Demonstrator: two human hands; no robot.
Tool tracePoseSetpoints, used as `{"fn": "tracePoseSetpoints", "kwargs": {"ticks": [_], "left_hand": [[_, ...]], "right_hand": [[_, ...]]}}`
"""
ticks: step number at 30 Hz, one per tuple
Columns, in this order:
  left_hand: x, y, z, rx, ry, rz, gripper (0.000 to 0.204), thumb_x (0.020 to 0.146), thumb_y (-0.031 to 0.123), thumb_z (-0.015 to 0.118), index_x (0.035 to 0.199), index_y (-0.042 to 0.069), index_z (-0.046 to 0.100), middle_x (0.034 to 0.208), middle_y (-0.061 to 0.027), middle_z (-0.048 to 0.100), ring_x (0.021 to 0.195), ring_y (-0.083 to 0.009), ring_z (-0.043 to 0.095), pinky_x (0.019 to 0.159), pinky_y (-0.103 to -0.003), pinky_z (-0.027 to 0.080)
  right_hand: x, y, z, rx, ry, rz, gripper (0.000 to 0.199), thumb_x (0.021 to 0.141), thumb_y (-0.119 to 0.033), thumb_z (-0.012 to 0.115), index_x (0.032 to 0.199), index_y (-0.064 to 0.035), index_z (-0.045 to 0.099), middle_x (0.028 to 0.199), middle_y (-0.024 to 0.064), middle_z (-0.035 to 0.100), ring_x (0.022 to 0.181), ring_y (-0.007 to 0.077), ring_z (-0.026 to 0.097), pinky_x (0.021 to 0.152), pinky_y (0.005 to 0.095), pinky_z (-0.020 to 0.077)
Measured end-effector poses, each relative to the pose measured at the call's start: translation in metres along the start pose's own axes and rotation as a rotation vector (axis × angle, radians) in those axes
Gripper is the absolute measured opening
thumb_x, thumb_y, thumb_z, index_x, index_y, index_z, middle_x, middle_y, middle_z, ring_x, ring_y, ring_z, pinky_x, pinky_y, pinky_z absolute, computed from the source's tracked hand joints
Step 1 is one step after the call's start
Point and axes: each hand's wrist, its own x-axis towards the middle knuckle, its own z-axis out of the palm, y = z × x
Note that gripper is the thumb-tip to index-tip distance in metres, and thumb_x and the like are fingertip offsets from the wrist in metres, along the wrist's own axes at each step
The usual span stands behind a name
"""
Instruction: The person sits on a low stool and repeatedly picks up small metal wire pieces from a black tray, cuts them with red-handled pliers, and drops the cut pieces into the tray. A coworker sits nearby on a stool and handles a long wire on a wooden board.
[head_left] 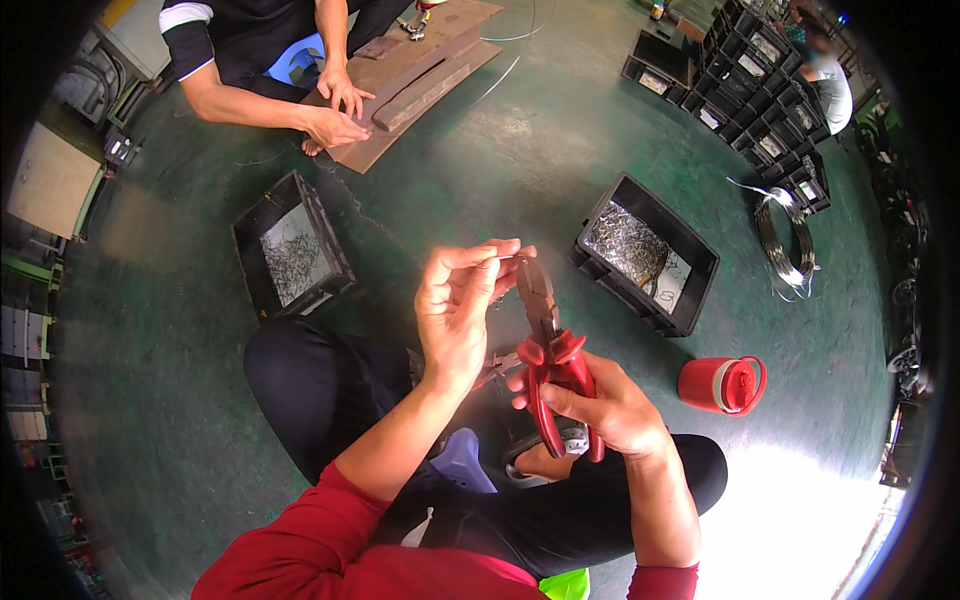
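My right hand is closed around the red handles of a pair of pliers, whose dark metal jaws point up and away from me. My left hand is raised beside the jaws, thumb and forefinger pinched on a thin, wire-like metal piece. One end of that piece is close to the tip of the pliers; whether the jaws grip it I cannot tell. Below my hands, a metal and reddish object is partly hidden, so its kind is unclear.
Black bins with small metal pieces stand ahead left and right. A red lidded jug and a wire coil lie to the right. Stacked black crates stand far right. Another person's hands work over a brown board.
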Motion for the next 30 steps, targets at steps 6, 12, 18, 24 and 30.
{"fn": "tracePoseSetpoints", "kwargs": {"ticks": [6, 12, 18, 24, 30], "left_hand": [[0.009, 0.025, -0.014, -0.002, -0.082, -0.227, 0.025, 0.095, 0.012, 0.053, 0.117, 0.0, 0.053, 0.124, -0.0195, 0.058, 0.116, -0.0333, 0.058, 0.097, -0.044, 0.05], [0.028, 0.064, -0.03, 0.444, -0.358, -0.431, 0.042, 0.102, 0.029, 0.043, 0.128, -0.001, 0.054, 0.116, -0.0162, 0.064, 0.105, -0.0236, 0.063, 0.089, -0.037, 0.05], [0.026, 0.071, -0.015, 0.641, -0.563, -0.55, 0.03, 0.101, 0.019, 0.048, 0.122, 0.001, 0.062, 0.075, -0.0059, 0.066, 0.065, -0.0106, 0.062, 0.063, -0.025, 0.05], [0.017, 0.072, -0.017, 0.628, -0.564, -0.537, 0.029, 0.1, 0.013, 0.045, 0.123, 0.002, 0.06, 0.061, -0.0025, 0.055, 0.054, -0.0069, 0.052, 0.052, -0.025, 0.042], [0.012, 0.063, -0.02, 0.593, -0.567, -0.493, 0.034, 0.099, 0.005, 0.039, 0.128, 0.004, 0.057, 0.059, 0.0035, 0.037, 0.051, -0.0034, 0.038, 0.048, -0.022, 0.033]], "right_hand": [[-0.002, 0.006, -0.007, -0.215, 0.194, -0.029, 0.033, 0.092, -0.023, 0.064, 0.115, -0.0002, 0.061, 0.087, 0.0053, 0.066, 0.078, 0.0102, 0.059, 0.07, 0.0264, 0.0476], [-0.006, 0.009, -0.014, -0.478, 0.228, -0.048, 0.024, 0.091, -0.017, 0.064, 0.109, -0.001, 0.061, 0.082, 0.0033, 0.062, 0.074, 0.0098, 0.055, 0.069, 0.0263, 0.0456], [-0.004, 0.012, -0.012, -0.566, 0.246, -0.083, 0.019, 0.089, -0.01, 0.064, 0.104, -0.0004, 0.06, 0.082, 0.001, 0.06, 0.073, 0.0085, 0.053, 0.067, 0.0242, 0.0437], [0.002, 0.017, -0.013, -0.638, 0.289, -0.101, 0.019, 0.085, -0.003, 0.062, 0.103, 0.0004, 0.059, 0.082, 0.002, 0.061, 0.075, 0.0093, 0.054, 0.07, 0.0247, 0.0451], [0.009, 0.023, -0.012, -0.684, 0.32, -0.086, 0.019, 0.083, -0.001, 0.064, 0.102, -0.0005, 0.06, 0.083, 0.0024, 0.062, 0.078, 0.0092, 0.055, 0.074, 0.0256, 0.0464]]}}
